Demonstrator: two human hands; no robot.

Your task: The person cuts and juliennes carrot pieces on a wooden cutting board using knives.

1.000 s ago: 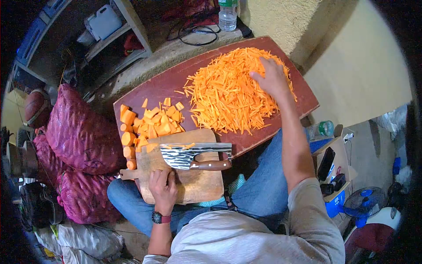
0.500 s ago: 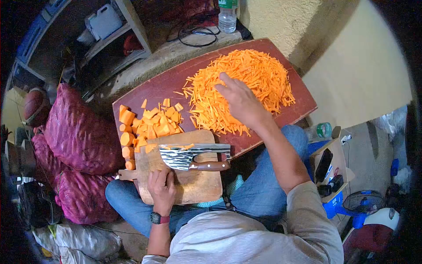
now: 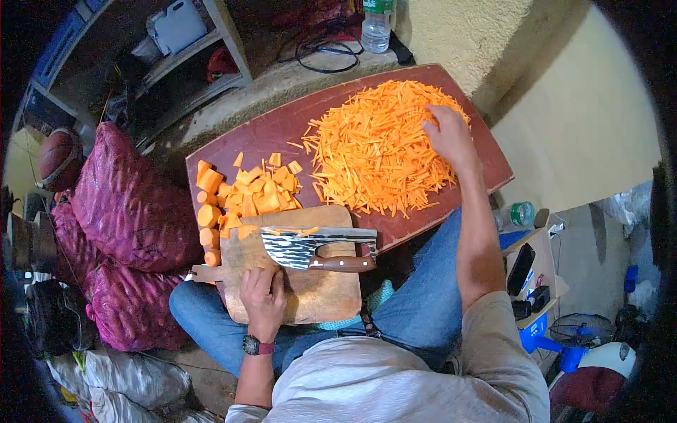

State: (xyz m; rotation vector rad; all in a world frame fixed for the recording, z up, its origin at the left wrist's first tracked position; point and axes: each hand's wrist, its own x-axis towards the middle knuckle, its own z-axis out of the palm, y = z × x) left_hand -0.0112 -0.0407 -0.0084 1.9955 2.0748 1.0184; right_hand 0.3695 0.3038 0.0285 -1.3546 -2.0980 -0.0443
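Note:
My right hand [image 3: 453,141] is at the right side of a large heap of orange carrot strips [image 3: 384,151], thumb and fingers apart and touching the strips. My left hand [image 3: 262,299] rests curled on the lower left of the wooden cutting board [image 3: 328,296], with nothing visible in it. Just above it lies a cleaver [image 3: 289,248] with a striped blade and brown handle [image 3: 342,264], a few orange bits along its blade. Left of the heap, past the board, are flat carrot slices [image 3: 264,190] and thick carrot chunks [image 3: 209,216].
The dark red tabletop [image 3: 236,141] carries the food and part of the board, which reaches over my lap. Full purple mesh sacks [image 3: 134,204] stand at left. A water bottle [image 3: 376,32] stands on the ledge behind; a box of small items [image 3: 532,275] and a fan [image 3: 582,328] are at right.
My right hand has moved right across the heap, from its middle to its right side. My left hand and the cleaver stay in place; the whole view has shifted slightly.

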